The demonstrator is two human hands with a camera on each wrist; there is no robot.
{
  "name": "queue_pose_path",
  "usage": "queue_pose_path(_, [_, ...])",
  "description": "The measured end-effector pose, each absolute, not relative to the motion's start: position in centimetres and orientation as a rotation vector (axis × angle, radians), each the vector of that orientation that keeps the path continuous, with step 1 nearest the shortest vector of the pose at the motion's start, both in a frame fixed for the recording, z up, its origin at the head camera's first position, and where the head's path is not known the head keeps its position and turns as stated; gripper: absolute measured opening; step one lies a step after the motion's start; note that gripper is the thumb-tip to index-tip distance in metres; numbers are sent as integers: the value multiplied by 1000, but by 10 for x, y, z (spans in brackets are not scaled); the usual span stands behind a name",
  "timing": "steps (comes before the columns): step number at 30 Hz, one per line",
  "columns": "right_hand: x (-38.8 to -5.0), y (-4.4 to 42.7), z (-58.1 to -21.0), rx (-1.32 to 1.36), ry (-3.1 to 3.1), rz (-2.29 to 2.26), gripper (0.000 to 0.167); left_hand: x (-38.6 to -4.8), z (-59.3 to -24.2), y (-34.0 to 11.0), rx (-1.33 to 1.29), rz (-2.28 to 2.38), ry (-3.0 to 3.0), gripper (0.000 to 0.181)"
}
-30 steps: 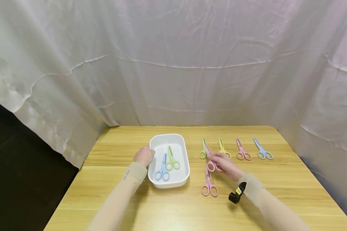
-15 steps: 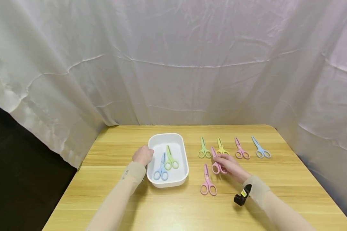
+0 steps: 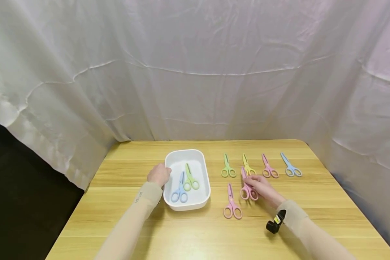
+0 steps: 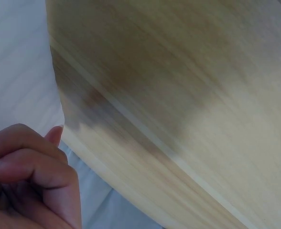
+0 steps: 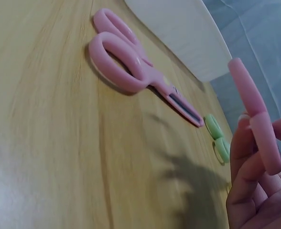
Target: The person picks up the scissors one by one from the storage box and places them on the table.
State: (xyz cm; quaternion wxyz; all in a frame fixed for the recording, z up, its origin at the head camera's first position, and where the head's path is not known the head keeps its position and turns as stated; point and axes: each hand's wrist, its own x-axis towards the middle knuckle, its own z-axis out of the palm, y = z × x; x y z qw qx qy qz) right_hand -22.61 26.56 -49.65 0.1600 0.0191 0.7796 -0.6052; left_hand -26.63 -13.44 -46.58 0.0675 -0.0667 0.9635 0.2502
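In the head view, a white plastic tray (image 3: 199,171) holds blue scissors (image 3: 181,187) and green scissors (image 3: 189,177). My left hand (image 3: 158,174) grips the tray's left rim; its curled fingers show in the left wrist view against the white wall. To the right of the tray, my right hand (image 3: 262,187) pinches pink scissors (image 3: 243,173) by the middle, tips pointing away. In the right wrist view their handle loops (image 5: 266,138) hang above the table. A second pair of pink scissors (image 3: 230,202) lies on the table between the tray and my right hand.
Along the table's far side lie green scissors (image 3: 226,168), yellow scissors (image 3: 245,160), dark pink scissors (image 3: 268,167) and light blue scissors (image 3: 290,167), in a row. A pale curtain (image 3: 195,97) hangs behind the wooden table (image 3: 195,238).
My right hand has carried the held pink scissors rightward and slightly nearer, away from the green scissors and the pink pair on the table. My left hand stays on the tray rim.
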Motion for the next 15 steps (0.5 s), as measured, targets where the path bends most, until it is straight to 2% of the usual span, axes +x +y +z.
queue_pose_path(9, [-223, 272, -494, 87, 2269, -1708, 30, -266, -466, -134, -218, 754, 2909, 35])
queue_pose_path(15, [-224, 281, -496, 18, 2280, -1678, 23, -267, -468, -135, -205, 760, 2920, 34])
